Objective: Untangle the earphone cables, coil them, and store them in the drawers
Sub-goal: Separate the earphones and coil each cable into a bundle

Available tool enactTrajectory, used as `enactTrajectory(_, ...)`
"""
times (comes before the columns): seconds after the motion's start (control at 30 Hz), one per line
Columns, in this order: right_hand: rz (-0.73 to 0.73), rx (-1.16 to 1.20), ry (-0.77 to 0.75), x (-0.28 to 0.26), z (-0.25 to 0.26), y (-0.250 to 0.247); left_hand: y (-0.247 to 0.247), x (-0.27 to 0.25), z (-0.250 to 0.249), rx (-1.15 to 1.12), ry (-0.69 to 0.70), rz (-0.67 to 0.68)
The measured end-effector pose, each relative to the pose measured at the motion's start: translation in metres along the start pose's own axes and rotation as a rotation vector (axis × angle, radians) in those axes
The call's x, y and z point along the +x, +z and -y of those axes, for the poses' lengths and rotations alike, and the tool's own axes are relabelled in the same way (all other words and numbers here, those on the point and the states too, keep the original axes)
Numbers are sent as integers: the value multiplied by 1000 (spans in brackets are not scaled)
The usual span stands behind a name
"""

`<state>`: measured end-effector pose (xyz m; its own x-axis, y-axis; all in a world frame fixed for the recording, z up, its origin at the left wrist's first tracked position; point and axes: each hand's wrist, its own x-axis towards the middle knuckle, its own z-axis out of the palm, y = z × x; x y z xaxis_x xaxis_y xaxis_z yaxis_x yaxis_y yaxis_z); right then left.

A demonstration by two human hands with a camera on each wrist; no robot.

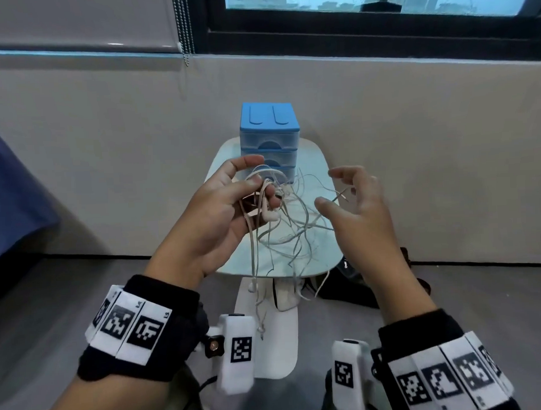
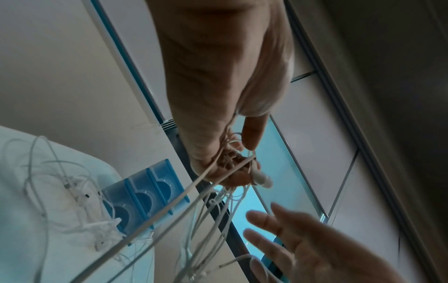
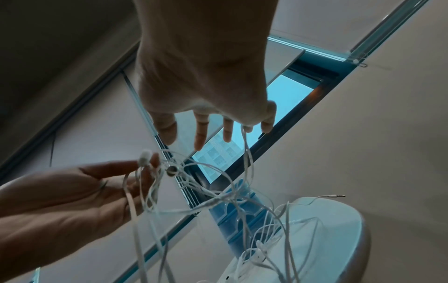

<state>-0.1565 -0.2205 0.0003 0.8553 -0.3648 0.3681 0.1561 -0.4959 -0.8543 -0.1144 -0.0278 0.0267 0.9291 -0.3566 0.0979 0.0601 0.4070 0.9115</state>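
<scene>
A tangle of white earphone cables (image 1: 282,222) hangs in the air in front of me, with strands trailing below the table edge. My left hand (image 1: 261,186) pinches the top of the bundle between thumb and fingers, and an earbud (image 1: 269,215) pokes out under them. In the left wrist view the same earbud (image 2: 261,179) sits at my fingertips. My right hand (image 1: 333,190) is spread just right of the tangle, fingers relaxed; one strand (image 3: 246,153) lies against its ring finger. The blue three-drawer unit (image 1: 269,134) stands behind on a white round table (image 1: 313,160), all drawers closed.
More white earphones (image 2: 72,187) lie loose on the tabletop in front of the drawers. The table's white base (image 1: 268,343) and a black object (image 1: 342,285) are on the grey floor below. Blue fabric (image 1: 11,198) is at the left, and a wall is close behind.
</scene>
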Motion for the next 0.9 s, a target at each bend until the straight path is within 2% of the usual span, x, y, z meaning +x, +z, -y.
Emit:
enactTrajectory(0.1, 44, -5, -81, -11, 12, -1, 5, -2, -8, -11, 50, 44)
enactTrajectory(0.17, 151, -17, -129, -13, 16, -1, 10, -3, -13, -27, 89, 78)
enactTrajectory(0.27, 341, -114, -113, -13, 21, 6, 17, -5, -20, -60, 116, 130)
enactTrajectory(0.37, 409, -149, -110, -2, 23, 13, 22, -2, -26, -39, 122, 137)
enactTrajectory(0.5, 397, -125, -77, 13, 20, 16, 26, 5, -38, -6, 143, 121)
enactTrajectory(0.73, 225, 2, -80, 10, 9, 18, 31, 16, -46, 49, 192, 76)
enactTrajectory(0.9, 231, 113, -111, 15, 12, 19, 29, 28, -41, 65, 177, 77)
